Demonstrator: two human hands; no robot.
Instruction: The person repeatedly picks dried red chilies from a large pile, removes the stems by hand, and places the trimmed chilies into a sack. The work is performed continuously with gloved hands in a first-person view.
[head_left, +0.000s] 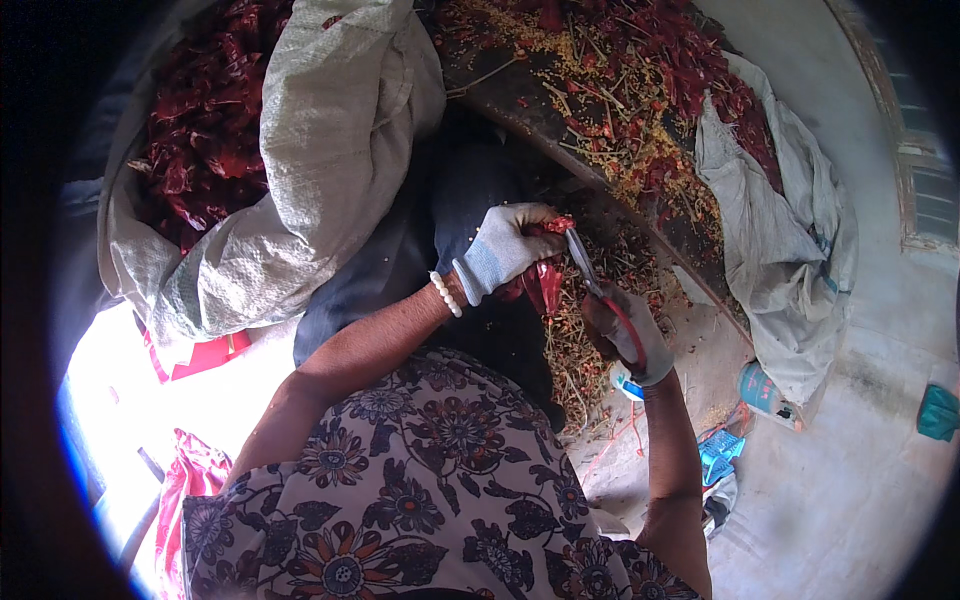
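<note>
My left hand (506, 244), in a pale fingerless-style work glove, pinches dried red chili peppers (546, 285) between thumb and fingers. Their lower ends hang below my fist, and a bit of red pepper sticks out past the fingertips. In my right hand (630, 330), also gloved, are scissors (619, 315) with red handles. The metal blades point up and to the left and meet the pepper piece at my left fingertips. Whether the blades are fully closed cannot be made out.
A woven sack (337, 150) of dried red peppers (210, 135) stands at the left. Ahead, a dark board (517, 90) bears pepper pieces, stems and yellow seeds (600, 135). Another woven sack (772, 225) hangs at its right. Stems and scraps (577, 360) litter the floor.
</note>
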